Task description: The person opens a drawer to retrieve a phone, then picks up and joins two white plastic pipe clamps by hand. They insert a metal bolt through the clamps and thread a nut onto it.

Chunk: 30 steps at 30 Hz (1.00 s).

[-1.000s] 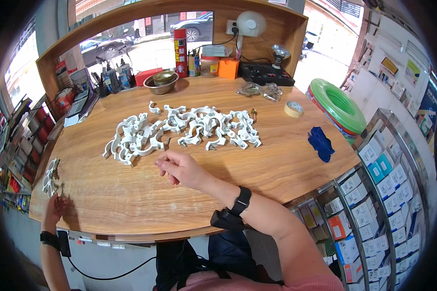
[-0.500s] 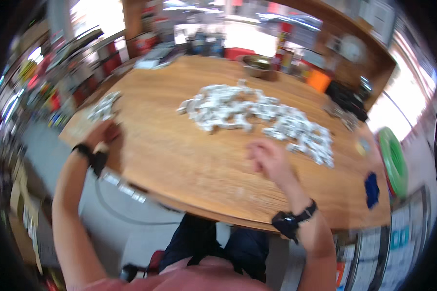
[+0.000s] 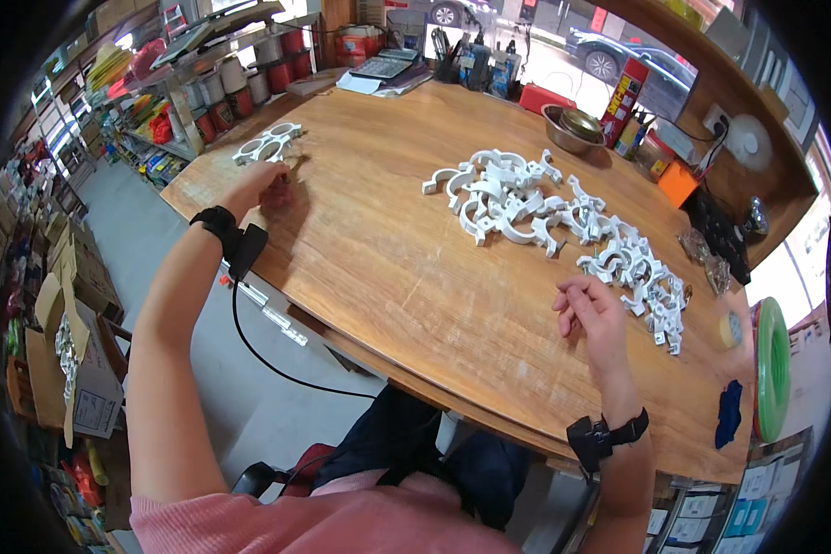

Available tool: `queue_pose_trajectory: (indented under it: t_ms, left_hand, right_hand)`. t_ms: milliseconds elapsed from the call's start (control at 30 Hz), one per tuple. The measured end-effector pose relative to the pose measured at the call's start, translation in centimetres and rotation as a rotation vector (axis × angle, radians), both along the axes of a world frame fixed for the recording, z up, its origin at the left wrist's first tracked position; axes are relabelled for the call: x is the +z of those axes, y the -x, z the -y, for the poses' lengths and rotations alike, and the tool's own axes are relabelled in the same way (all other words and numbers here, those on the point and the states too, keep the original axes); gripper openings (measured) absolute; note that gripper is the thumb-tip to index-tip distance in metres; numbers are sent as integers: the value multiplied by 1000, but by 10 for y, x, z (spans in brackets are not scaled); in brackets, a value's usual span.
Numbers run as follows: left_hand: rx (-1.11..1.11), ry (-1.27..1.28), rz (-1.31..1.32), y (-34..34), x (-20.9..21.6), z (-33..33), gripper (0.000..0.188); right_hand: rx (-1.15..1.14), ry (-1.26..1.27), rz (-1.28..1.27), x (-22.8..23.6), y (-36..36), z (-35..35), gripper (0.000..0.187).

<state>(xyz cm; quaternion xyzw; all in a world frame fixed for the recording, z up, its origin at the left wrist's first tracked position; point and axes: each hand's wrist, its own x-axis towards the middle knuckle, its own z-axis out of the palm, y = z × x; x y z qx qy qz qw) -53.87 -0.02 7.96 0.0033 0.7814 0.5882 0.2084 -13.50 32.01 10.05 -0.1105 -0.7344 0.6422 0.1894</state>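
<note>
A large pile of white plastic pipe clips lies across the right half of the wooden table. A small group of the same clips sits near the table's far left corner. My left hand rests on the table just below that small group, fingers curled in, with nothing visible in them. My right hand hovers over bare wood beside the near end of the big pile, fingers loosely bent and apart, holding nothing. Both wrists wear black bands; a black cable hangs from the left one.
At the back stand a metal bowl, a red canister, an orange box and a calculator. A tape roll, a green hose coil and a blue cloth lie at right. Shelves and cardboard boxes stand at left.
The view has swung left toward the small clip group. My left hand stays beside that group. My right hand has come off the big pile's edge and opened.
</note>
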Motion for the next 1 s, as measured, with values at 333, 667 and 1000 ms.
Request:
queue_pose_trajectory:
  t_ms: [333, 667, 1000]
  left_hand:
    - [-82, 117, -57, 28, -7, -13, 28]
    - [-396, 132, -341, -69, 53, -79, 34]
    - [-1134, 303, -817, -244, 65, -233, 23]
  right_hand:
    - [-141, -17, -106, 13, -2, -23, 20]
    - [-450, 112, -410, 27, -21, -56, 23]
    - [-497, 49, -195, 19, -25, -86, 23]
